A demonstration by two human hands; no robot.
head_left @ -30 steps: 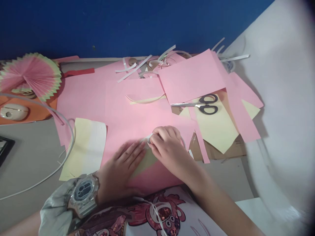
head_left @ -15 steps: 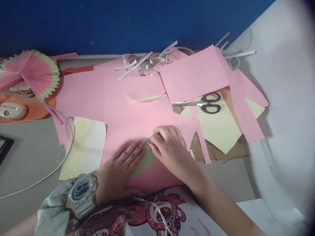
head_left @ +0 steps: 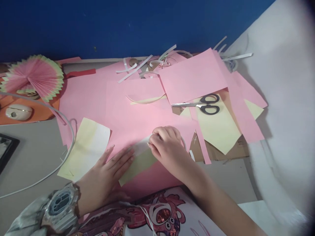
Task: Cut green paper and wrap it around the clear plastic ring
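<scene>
A yellow-and-white strip of paper lies slanted across the pink paper sheets in front of me. My left hand rests flat on its left part, fingers spread. At its upper right end, my right hand is closed, with curled fingers pinching the strip; the fingertips partly hide that spot. A thin white curved strip shows just beyond the right knuckles. Left of my left hand, partly under its wrist, lies a pale yellow sheet.
Black-handled scissors lie on paper to the right. Pink cut pieces and white strips are scattered at the back. A pleated paper fan, a computer mouse and a cable are at left.
My left hand has slid left and toward me along the paper strip, uncovering more of it. My right hand stays at nearly the same place, still closed.
</scene>
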